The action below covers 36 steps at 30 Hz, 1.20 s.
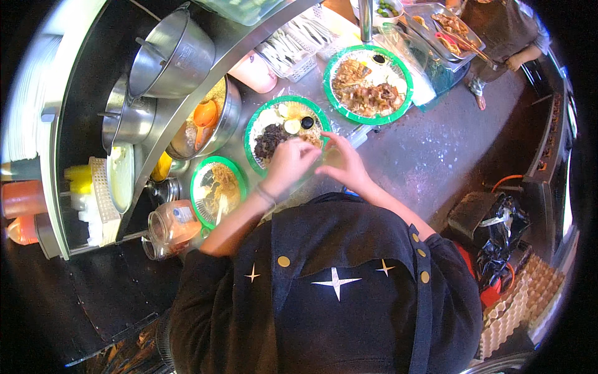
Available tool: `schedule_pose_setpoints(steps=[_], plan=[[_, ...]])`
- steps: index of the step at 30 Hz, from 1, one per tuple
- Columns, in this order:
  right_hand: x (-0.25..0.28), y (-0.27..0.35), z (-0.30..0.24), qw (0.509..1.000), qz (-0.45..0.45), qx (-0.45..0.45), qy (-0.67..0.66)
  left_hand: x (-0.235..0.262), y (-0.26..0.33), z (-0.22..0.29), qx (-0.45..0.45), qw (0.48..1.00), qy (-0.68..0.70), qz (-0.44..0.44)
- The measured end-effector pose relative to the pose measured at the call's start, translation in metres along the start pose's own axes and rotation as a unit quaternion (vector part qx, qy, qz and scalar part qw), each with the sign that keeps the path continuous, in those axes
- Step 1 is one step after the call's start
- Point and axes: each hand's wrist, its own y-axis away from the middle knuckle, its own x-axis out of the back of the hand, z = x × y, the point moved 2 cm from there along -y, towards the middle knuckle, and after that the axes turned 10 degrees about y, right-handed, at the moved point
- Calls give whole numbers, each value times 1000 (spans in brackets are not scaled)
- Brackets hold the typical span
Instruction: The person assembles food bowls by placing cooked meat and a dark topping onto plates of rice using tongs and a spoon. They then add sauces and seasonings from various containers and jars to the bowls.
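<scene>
A green-rimmed plate (248,138) lies in front of me on the metal counter. On it are dark shredded food (270,141), pale egg-like halves (291,126) and a small black sauce cup (307,123). Over its near edge is my left hand (290,165), fingers pinched together; whatever they hold is hidden. My right hand (350,167) is beside the plate's right edge, thumb and fingers apart, the fingertips at the green rim. I see nothing plainly held in it.
Another filled green-rimmed plate (408,100) lies far right, and a third plate (194,187) stands left. A steel pot (232,118) holds an orange ladle (204,115). Clear jars (171,225) stand near left. A co-worker's hand (514,61) holds tongs by a meat tray (430,47).
</scene>
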Motion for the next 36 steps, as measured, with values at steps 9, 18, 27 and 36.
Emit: schedule_pose_setpoints(steps=[9, 18, 27, 36], plan=[[-24, 0, -29, 974, -106, 182, 81, -5, 52, -12, 50, 997, 10, 57], [-46, -13, -49, 959, -190, 194, -78, 22, 87, -26, 141, 970, 196, 13], [-73, -43, -96, 932, -308, 182, -58, 96, 141, -6, 206, 922, 296, 144], [-151, -46, -160, 839, -428, 164, -292, 145, 231, -4, 187, 846, 383, 320]])
